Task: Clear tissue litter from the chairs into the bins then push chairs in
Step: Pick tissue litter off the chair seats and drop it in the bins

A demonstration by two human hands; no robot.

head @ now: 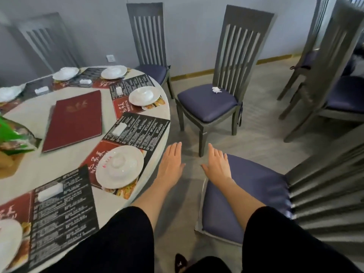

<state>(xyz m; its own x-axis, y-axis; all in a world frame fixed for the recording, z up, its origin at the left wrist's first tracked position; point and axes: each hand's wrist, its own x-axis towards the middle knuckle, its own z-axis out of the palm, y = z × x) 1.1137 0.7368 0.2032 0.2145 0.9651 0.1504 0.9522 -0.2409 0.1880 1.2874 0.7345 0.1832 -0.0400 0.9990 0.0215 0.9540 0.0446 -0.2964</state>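
Closest in, a dark shoe (180, 263) is showing beneath our black sleeves. We are holding our left hand (171, 160) out flat, palm down, with the fingers straight and pressed together and gripping nothing. It is hovering over the grey floor in the gap between the table and the near chair. We are stretching our right hand (217, 164) out flat too, fingers straight and close, with the thumb spread toward the left hand. It is lying over the front corner of the blue cushion of the near chair (256, 194); whether the palm is touching the cushion we cannot tell.

Just left of the left hand, the round table (166, 113) is carrying a lidded white dish (120, 166) on a printed placemat (137, 133). Farther left, a red menu folder (73, 120) is lying closed.

Ahead of both hands and well apart from them, a second chair (204, 103) is standing away from the table. The crumpled white tissue (216, 90) is resting on its blue seat, toward the back near the slatted backrest. Beyond it, another grey chair (149, 46) is standing by the wall, and more chairs (334, 85) are crowding far off to the right of the right hand.
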